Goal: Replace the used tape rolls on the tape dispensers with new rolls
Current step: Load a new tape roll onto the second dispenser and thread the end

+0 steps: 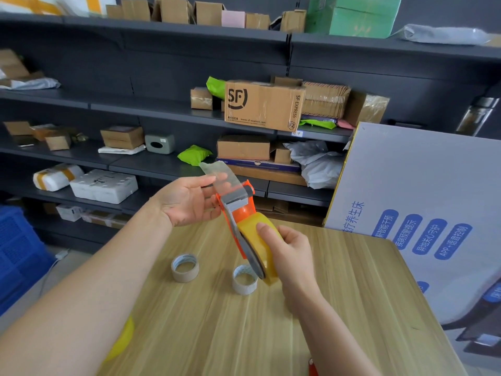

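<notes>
An orange tape dispenser (pixel 235 210) is held above the wooden table (pixel 352 294) by the right hand (pixel 290 253), whose thumb and curled fingers are wrapped round the yellow roll (pixel 260 248) mounted on it. A clear tape strip (pixel 222 177), drawn up at the dispenser's far end, is touched by the nearly straight fingers of the left hand (pixel 187 202). A left core (pixel 185 268) and a right core (pixel 244 279) are stood on the table below, apart from each other.

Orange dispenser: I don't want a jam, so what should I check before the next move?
1. Seating: yellow roll sits on the orange dispenser, right hand grips it: ok.
2. Threading: tape end stands up past the head: ok.
3. Twist in the tape end: cannot tell.
4. Cutter clearance: left hand fingers lie beside the head: cannot tell.
5. Old rolls off: empty cores stand on the table: ok.
</notes>
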`<state>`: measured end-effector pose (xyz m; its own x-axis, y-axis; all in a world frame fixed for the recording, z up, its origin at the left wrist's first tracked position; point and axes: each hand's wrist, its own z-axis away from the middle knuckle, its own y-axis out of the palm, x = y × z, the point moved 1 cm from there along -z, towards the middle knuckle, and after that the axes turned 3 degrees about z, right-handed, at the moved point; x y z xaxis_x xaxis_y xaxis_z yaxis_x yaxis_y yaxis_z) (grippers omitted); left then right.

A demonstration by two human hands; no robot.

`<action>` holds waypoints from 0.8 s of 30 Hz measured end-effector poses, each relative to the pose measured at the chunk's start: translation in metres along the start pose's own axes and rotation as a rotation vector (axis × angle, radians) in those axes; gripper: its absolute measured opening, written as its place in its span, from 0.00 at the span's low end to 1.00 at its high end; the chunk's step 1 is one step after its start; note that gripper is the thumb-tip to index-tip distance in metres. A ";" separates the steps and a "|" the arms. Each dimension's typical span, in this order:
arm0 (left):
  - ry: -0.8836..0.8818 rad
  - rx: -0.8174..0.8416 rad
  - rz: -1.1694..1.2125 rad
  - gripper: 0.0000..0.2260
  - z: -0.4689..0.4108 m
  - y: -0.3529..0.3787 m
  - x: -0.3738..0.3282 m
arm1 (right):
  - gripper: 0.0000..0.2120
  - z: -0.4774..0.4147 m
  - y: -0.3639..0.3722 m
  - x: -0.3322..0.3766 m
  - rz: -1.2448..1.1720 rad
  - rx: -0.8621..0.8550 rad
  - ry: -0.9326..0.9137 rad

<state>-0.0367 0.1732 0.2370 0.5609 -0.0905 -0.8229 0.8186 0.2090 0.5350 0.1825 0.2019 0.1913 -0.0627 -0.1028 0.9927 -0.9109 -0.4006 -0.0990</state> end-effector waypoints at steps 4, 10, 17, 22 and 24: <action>0.013 0.082 -0.001 0.18 0.001 -0.002 0.004 | 0.29 0.000 0.002 0.001 0.003 0.003 -0.002; 0.028 0.163 -0.036 0.30 0.002 -0.015 -0.005 | 0.26 0.004 0.001 0.000 -0.019 -0.013 0.011; -0.011 -0.120 -0.341 0.30 0.000 -0.006 -0.012 | 0.18 0.011 0.004 -0.001 0.086 0.010 -0.040; 0.094 -0.315 -0.645 0.06 -0.002 0.002 -0.021 | 0.26 0.016 0.009 -0.009 0.057 0.038 -0.021; 0.144 -0.356 -0.675 0.05 -0.001 0.003 -0.026 | 0.29 0.017 0.009 -0.011 0.018 0.031 -0.004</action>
<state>-0.0489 0.1777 0.2600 -0.0868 -0.1870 -0.9785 0.8745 0.4563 -0.1647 0.1819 0.1840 0.1781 -0.0771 -0.1136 0.9905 -0.8964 -0.4271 -0.1188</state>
